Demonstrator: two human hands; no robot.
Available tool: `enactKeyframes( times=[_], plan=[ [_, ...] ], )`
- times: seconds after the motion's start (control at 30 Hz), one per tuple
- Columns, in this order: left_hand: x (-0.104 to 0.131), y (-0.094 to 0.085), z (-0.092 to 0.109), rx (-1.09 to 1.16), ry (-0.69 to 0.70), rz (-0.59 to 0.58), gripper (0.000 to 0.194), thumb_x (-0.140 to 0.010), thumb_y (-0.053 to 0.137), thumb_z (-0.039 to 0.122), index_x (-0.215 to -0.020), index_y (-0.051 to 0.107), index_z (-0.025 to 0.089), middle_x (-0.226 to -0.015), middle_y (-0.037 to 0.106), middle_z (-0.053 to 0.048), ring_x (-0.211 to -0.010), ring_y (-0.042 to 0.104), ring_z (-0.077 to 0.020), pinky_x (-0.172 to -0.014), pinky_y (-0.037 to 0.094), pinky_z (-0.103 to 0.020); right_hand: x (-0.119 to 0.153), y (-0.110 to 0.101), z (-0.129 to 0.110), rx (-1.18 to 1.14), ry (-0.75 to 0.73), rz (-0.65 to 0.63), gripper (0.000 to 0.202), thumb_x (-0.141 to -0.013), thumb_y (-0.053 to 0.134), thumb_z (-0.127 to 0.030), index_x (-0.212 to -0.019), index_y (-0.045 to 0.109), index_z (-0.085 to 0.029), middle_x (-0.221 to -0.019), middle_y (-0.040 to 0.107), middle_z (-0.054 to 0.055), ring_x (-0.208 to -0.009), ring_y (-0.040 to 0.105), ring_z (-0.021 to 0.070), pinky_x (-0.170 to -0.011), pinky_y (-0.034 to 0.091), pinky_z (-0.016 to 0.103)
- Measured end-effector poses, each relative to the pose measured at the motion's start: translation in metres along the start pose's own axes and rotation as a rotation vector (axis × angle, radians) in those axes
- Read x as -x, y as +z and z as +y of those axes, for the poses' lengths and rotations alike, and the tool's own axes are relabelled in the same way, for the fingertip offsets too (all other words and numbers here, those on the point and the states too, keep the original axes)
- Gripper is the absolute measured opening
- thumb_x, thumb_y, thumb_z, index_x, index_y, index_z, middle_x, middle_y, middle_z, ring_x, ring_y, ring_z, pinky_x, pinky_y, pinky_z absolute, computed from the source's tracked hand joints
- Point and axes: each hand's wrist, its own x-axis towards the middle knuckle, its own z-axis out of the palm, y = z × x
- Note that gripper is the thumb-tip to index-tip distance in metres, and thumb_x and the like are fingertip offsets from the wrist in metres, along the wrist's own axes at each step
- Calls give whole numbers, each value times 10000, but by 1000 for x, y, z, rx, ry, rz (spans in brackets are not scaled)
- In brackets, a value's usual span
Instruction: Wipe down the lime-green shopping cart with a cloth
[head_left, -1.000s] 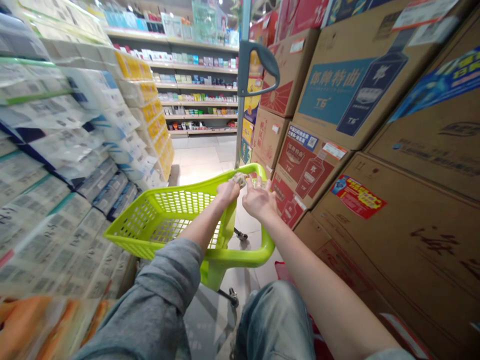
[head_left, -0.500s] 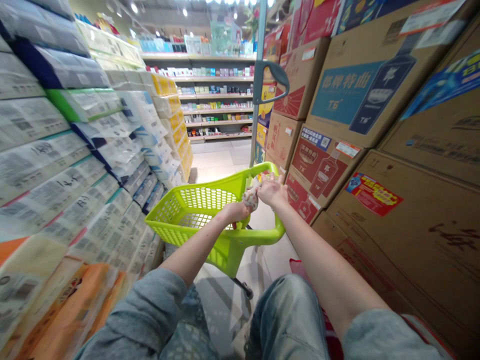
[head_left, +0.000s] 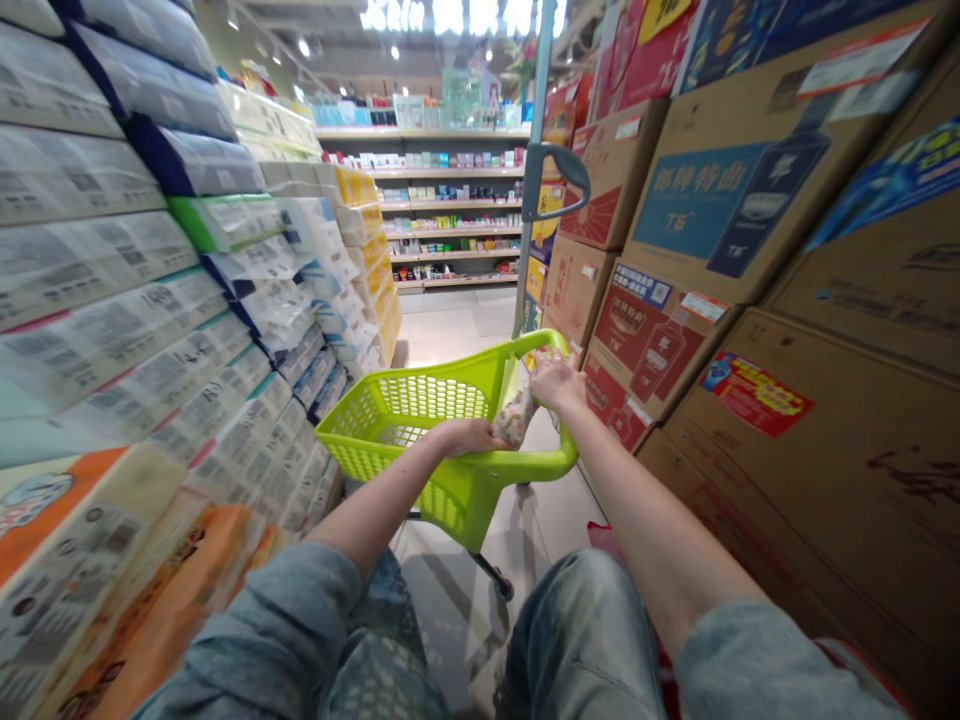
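Note:
Between my hands is a small whitish pouch with coloured specks (head_left: 514, 418); whether it is cloth or a clear bag with bits inside, I cannot tell. My left hand (head_left: 471, 437) is closed on its lower left side. At its upper right end, my right hand (head_left: 557, 382) grips it with curled fingers, partly hiding it. Both hands are over the handle end of a lime-green shopping basket cart (head_left: 461, 505). The latticed basket stretches away to the left, and no goods show inside it.
Stacked tissue packs (head_left: 97, 250) wall the left side, with orange packs (head_left: 150, 600) nearest me. Printed cardboard cartons (head_left: 690, 210) rise on the right. A grey post with a handle (head_left: 534, 180) stands beyond the cart. Stocked shelves (head_left: 450, 175) line the back.
The view has tilted up slightly and swung left. My hands have drawn a little apart, and more of the speckled pouch shows, hanging lower between them.

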Motion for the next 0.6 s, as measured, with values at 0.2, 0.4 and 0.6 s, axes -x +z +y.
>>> enactKeyframes(
  times=[0.2,0.4,0.6],
  plan=[
    [-1,-14,-5,-66,-2,-99,554,-585,637,668,-813,690,165,-644,658,-34,-533,552,-147,-464,359,-223,-2,1,2,-24,9,-16,481,-884,331,-319,-1345,461,-266,-1484,324,70,-1341,228,359,-974,352,543],
    [11,-3,-29,267,67,-141,431,-661,628,553,-852,671,169,-628,636,12,-518,518,-105,-464,363,-190,-3,2,3,-7,8,-17,495,-886,309,-320,-1358,445,-256,-1482,326,82,-1339,233,370,-961,358,565],
    [5,3,-34,96,97,199,348,-626,675,431,-849,684,164,-705,635,1,-649,552,-134,-528,364,-199,-4,2,2,-13,7,-24,502,-885,307,-341,-1361,444,-257,-1482,320,77,-1346,223,377,-971,349,568]
  ],
)
